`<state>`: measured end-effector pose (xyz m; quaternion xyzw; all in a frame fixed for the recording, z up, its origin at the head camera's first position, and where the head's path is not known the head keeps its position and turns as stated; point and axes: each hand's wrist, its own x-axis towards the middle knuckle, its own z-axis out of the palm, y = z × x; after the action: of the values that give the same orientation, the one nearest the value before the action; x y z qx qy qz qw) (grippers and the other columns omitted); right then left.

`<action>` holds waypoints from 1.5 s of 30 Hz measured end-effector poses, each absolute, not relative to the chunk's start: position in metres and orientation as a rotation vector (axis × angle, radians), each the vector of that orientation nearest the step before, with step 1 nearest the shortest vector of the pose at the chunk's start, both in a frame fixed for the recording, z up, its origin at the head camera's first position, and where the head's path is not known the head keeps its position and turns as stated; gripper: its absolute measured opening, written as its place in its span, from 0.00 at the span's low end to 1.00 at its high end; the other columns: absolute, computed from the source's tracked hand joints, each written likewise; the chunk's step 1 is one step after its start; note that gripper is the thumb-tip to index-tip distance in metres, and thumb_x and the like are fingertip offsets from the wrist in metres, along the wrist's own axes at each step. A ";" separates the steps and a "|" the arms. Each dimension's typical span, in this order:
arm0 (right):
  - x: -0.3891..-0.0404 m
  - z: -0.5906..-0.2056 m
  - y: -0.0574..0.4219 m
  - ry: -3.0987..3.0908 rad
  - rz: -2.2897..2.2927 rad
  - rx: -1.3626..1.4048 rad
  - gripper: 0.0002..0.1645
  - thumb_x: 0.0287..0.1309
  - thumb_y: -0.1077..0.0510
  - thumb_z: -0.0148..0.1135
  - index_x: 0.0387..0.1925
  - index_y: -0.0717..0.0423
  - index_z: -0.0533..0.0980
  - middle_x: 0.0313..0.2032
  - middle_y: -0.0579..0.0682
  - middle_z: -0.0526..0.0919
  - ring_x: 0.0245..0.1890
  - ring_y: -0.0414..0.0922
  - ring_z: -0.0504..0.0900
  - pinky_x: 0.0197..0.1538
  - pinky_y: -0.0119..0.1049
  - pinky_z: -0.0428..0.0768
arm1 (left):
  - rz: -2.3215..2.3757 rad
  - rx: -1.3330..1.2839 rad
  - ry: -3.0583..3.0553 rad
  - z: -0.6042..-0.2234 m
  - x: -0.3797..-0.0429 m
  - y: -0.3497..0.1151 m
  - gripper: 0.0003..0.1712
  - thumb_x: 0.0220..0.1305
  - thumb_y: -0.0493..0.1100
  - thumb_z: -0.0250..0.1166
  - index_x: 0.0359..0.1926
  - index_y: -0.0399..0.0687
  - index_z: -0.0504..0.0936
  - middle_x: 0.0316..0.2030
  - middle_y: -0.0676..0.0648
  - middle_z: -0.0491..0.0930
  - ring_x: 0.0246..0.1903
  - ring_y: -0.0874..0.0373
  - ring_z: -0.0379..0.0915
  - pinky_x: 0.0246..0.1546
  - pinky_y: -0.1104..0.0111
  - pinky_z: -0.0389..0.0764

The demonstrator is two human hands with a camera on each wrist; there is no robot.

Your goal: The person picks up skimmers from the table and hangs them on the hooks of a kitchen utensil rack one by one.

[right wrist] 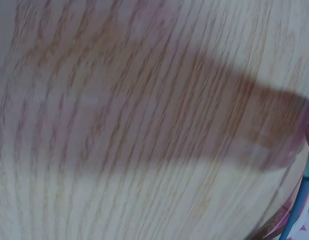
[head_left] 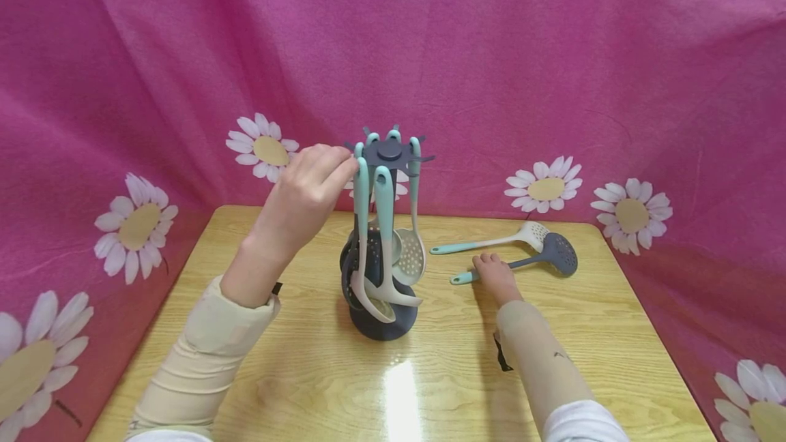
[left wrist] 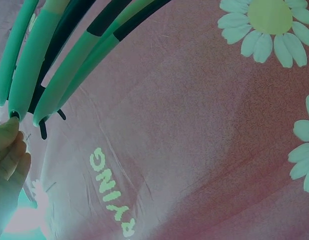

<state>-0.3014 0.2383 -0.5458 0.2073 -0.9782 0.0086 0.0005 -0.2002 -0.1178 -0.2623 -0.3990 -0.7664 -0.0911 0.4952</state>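
A dark utensil stand (head_left: pixel 389 153) holds several kitchen utensils with mint-green handles, hung round its top. With thumb and fingers at the handle's top end, my left hand (head_left: pixel 313 179) pinches a pale ladle (head_left: pixel 362 186); the left wrist view shows the thumb (left wrist: pixel 5 131) by the handle's hole. Beside that ladle hangs a pale turner (head_left: pixel 385 210). On the table to the right, my right hand (head_left: pixel 496 277) grips the handle of a dark slotted skimmer (head_left: pixel 560 254), which lies flat. The right wrist view catches only a sliver of that handle (right wrist: pixel 308 170).
A pale slotted skimmer (head_left: pixel 500 241) lies behind the dark one, their heads overlapping. Another pale skimmer (head_left: pixel 411 258) hangs on the stand's right side. The wooden table (head_left: pixel 295 374) backs onto a pink cloth (head_left: pixel 467 74) with daisies, which also rises at both sides.
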 end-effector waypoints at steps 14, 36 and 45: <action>-0.297 -0.516 0.257 -2.872 -0.003 0.896 0.17 0.51 0.71 0.57 0.44 0.58 0.73 0.41 0.56 0.71 0.44 0.56 0.71 0.43 0.50 0.75 | -0.106 -0.920 -1.881 -0.260 -0.195 -0.115 0.06 0.59 0.25 0.52 0.35 0.30 0.76 0.32 0.37 0.74 0.33 0.45 0.70 0.38 0.58 0.75; -0.287 -0.404 0.198 -2.542 0.566 0.610 0.20 0.48 0.75 0.54 0.46 0.64 0.68 0.36 0.60 0.72 0.36 0.58 0.68 0.40 0.51 0.69 | -0.005 -0.845 -1.885 -0.259 -0.193 -0.113 0.06 0.61 0.27 0.51 0.34 0.33 0.75 0.31 0.39 0.74 0.31 0.46 0.70 0.38 0.59 0.71; -0.264 -0.348 0.173 -2.308 0.875 0.673 0.15 0.50 0.76 0.53 0.43 0.69 0.69 0.34 0.62 0.72 0.37 0.57 0.67 0.45 0.48 0.65 | -0.005 -0.824 -1.888 -0.259 -0.193 -0.113 0.05 0.59 0.28 0.54 0.35 0.33 0.76 0.31 0.40 0.76 0.32 0.47 0.71 0.37 0.59 0.71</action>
<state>-0.2643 0.1727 -0.3480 0.2520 -0.8641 0.3275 0.2875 -0.1926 -0.1126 -0.2594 -0.3430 -0.7858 -0.0020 0.5147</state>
